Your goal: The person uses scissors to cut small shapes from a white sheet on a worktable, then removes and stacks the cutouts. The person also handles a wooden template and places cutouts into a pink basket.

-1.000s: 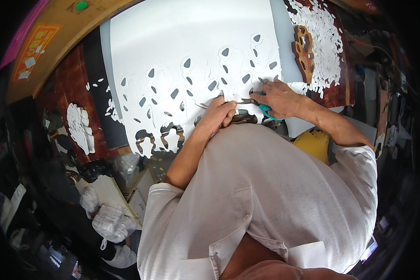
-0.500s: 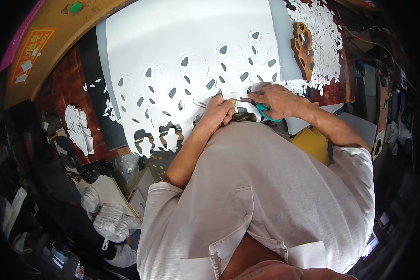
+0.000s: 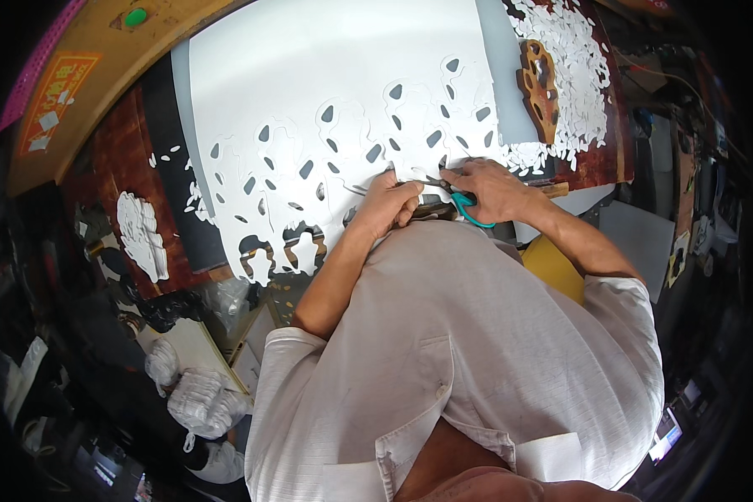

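Observation:
A large white sheet point(image 3: 309, 58) with rows of dark holes and curved outlines cut in it lies in front of me, its near edge ragged. My left hand point(image 3: 386, 205) pinches that near edge, thumb against curled fingers. My right hand point(image 3: 495, 191) holds scissors with teal handles point(image 3: 474, 216). Their dark blades point left toward my left hand at the sheet's edge, though the fingers partly hide the tips. Tongue-like white flaps point(image 3: 308, 249) hang at the sheet's near left edge.
Right of the sheet, a brown wooden block with cut-out holes point(image 3: 540, 92) rests beside a heap of small white scraps point(image 3: 579, 67). A stack of white cut pieces point(image 3: 142, 234) lies on the reddish board at left. White bundles point(image 3: 205, 402) sit lower left.
My right hand and the scissors have shifted slightly left, nearer my left hand. The left hand has barely moved and keeps its pinch. The sheet looks shifted a little left.

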Available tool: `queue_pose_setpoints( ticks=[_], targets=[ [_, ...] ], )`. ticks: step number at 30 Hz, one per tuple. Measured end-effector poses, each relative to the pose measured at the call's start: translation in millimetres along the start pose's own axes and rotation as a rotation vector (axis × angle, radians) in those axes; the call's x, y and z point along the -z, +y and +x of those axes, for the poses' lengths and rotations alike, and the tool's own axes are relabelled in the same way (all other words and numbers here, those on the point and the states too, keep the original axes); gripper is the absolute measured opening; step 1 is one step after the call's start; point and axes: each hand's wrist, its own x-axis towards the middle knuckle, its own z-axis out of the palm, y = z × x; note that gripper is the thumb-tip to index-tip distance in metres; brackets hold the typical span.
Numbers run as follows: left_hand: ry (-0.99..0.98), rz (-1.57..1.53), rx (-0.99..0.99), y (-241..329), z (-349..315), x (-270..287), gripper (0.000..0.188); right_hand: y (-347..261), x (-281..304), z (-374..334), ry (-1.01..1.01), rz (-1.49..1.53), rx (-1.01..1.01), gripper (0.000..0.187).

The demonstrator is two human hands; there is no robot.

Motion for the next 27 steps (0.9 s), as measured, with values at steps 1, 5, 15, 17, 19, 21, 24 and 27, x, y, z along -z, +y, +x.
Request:
queue_pose_setpoints(
  ticks=[1, 5, 15, 17, 19, 21, 24, 27],
  targets=[
    [0.001, 0.007, 0.002, 0.1, -0.2, -0.3, 0.019, -0.2, 0.4, -0.2, -0.001, 0.029, -0.001, 0.063],
    [0.018, 0.035, -0.014, 0.1, -1.0, -1.2, 0.020, -0.9, 4.7, -1.3, -0.020, 0.092, -0.021, 0.061],
    [0.011, 0.052, -0.003, 1.8, -0.6, -1.1, 0.019, 2.3, -2.7, 3.2, 0.017, -0.121, 0.030, 0.056],
    [0.011, 0.056, -0.003, 2.0, -0.8, -1.4, 0.019, 3.2, -2.5, 3.7, -0.002, -0.083, 0.031, 0.056],
    [0.017, 0.056, -0.002, 2.0, -1.1, -2.0, 0.019, 3.1, -1.9, 4.1, -0.014, -0.054, 0.023, 0.056],
    [0.021, 0.050, -0.003, 1.9, -1.5, -2.6, 0.019, 2.4, -1.2, 4.3, -0.025, -0.031, 0.002, 0.056],
    [0.019, 0.042, -0.005, 2.2, -1.7, -3.0, 0.019, 1.5, -0.4, 4.7, -0.037, -0.005, -0.012, 0.057],
    [0.009, 0.042, -0.008, 3.1, -2.0, -2.9, 0.019, 1.4, 0.5, 5.0, 0.000, 0.065, 0.000, 0.057]
  ],
)
